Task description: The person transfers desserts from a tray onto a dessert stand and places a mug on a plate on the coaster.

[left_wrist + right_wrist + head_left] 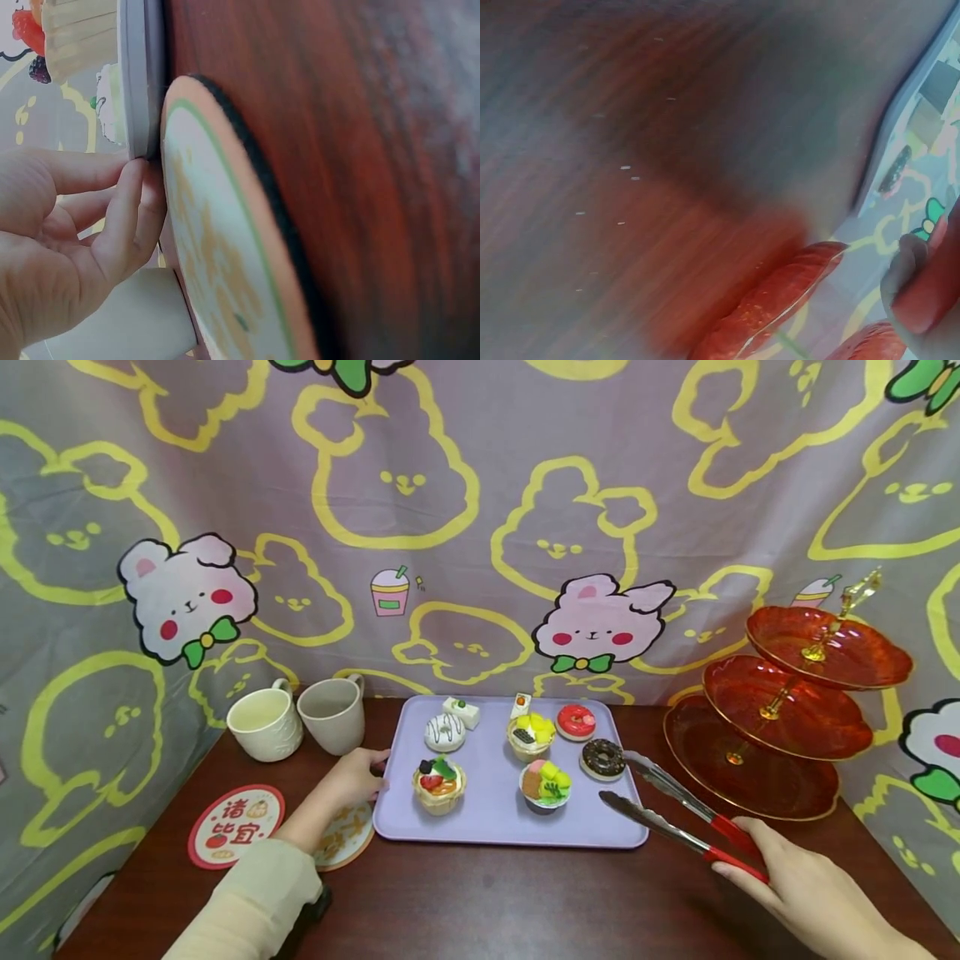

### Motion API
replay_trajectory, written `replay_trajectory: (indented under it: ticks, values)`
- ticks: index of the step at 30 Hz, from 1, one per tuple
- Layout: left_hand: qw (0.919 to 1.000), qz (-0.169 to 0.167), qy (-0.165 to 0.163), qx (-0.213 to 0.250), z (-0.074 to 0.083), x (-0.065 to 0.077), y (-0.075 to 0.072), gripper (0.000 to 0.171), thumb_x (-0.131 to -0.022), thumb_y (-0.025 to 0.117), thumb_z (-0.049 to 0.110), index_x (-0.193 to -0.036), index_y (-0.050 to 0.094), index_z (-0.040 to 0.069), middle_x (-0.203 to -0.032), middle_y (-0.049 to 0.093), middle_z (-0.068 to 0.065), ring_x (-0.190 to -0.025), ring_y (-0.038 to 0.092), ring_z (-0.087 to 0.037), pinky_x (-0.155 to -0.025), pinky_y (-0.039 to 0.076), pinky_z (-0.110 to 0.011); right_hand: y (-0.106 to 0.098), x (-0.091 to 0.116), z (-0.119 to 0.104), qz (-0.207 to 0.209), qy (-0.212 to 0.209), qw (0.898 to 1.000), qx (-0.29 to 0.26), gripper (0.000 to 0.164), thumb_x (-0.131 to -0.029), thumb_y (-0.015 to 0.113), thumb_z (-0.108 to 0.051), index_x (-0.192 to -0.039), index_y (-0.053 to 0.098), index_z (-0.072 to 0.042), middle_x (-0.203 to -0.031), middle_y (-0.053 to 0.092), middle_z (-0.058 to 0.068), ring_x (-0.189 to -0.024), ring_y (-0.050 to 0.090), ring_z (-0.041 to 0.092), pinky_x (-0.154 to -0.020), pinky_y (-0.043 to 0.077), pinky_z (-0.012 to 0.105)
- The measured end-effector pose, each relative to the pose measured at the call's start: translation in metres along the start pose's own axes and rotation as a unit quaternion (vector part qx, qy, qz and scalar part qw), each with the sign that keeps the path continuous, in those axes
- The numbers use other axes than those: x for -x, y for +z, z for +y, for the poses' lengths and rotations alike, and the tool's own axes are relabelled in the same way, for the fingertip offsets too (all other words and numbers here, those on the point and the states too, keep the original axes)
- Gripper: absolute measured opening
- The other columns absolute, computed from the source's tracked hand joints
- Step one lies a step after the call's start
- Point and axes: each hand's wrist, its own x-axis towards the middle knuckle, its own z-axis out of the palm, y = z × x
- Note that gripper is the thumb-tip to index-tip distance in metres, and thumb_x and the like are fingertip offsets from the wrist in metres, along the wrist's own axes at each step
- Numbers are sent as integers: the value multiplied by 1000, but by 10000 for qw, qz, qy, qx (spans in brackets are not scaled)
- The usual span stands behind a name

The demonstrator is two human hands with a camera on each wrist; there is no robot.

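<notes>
My left hand (352, 781) pinches the left edge of a lilac tray (480, 793); in the left wrist view, thumb and fingertips meet at the tray's rim (139, 82). My right hand (806, 881) grips metal tongs (652, 821) by their red handles. The tong arms are spread, their tips over the tray's right edge, close to a chocolate doughnut (589, 763). Also on the tray are a red doughnut (576, 722), a white doughnut (445, 735), a fruit tart (438, 787), a yellow-topped tart (531, 735), a fruit cup (546, 785) and two small white cakes (461, 712).
At right stands a red three-tier stand (787, 706) with gold rims. A cream mug (266, 727) and a greyish mug (332, 718) sit at back left. Two round coasters, one red-rimmed (236, 827), lie near my left forearm. A patterned curtain (480, 568) hangs behind the table.
</notes>
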Motion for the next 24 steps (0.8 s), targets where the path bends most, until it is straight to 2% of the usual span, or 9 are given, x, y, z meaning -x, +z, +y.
replay_trajectory:
  ticks: [4,8,12,15,19,24]
  values:
    - [10000,12,-10,1,0,0,0,59,-85,64,-11,-141,48,-18,-107,67,-24,-67,63,-18,-63,58,-31,0,-4,-6,654,-501,9963,253,61,-81,82,-50,-121,62,-8,-109,69,12,-87,69,32,-61,56,55]
    - [10000,-2,-60,8,-1,-1,1,58,-85,64,-11,-141,48,-18,-108,67,-25,-69,65,-19,-63,59,-32,3,-10,-9,1081,-862,9896,405,64,-77,85,-49,-121,65,-8,-98,68,6,-84,65,27,-55,53,49]
    - [10000,5,-91,-23,0,0,2,58,-85,63,-11,-141,47,-19,-107,67,-25,-68,65,-20,-63,59,-32,5,-18,-12,1109,-1033,9876,406,65,-75,86,-51,-119,67,-6,-90,62,0,-80,59,21,-57,52,45]
    - [9999,22,-93,-103,1,1,2,58,-85,63,-11,-140,47,-19,-107,68,-25,-68,66,-20,-62,59,-32,9,-23,-16,995,-1094,9887,246,64,-76,86,-49,-118,68,-5,-96,67,3,-88,63,25,-70,56,51]
    - [9997,27,-135,-211,2,3,2,58,-85,63,-11,-140,49,-18,-114,66,-30,-68,67,-21,-61,58,-32,15,-28,-19,752,-1090,9912,-8,64,-79,85,-49,-120,67,-4,-106,70,10,-98,66,32,-82,54,58]
    - [9997,9,-142,-211,0,0,1,56,-87,63,-10,-141,49,-17,-124,62,-34,-68,67,-21,-63,59,-32,19,-33,-20,826,-1269,9884,-70,61,-77,87,-48,-117,68,-7,-102,70,6,-94,66,28,-82,55,54]
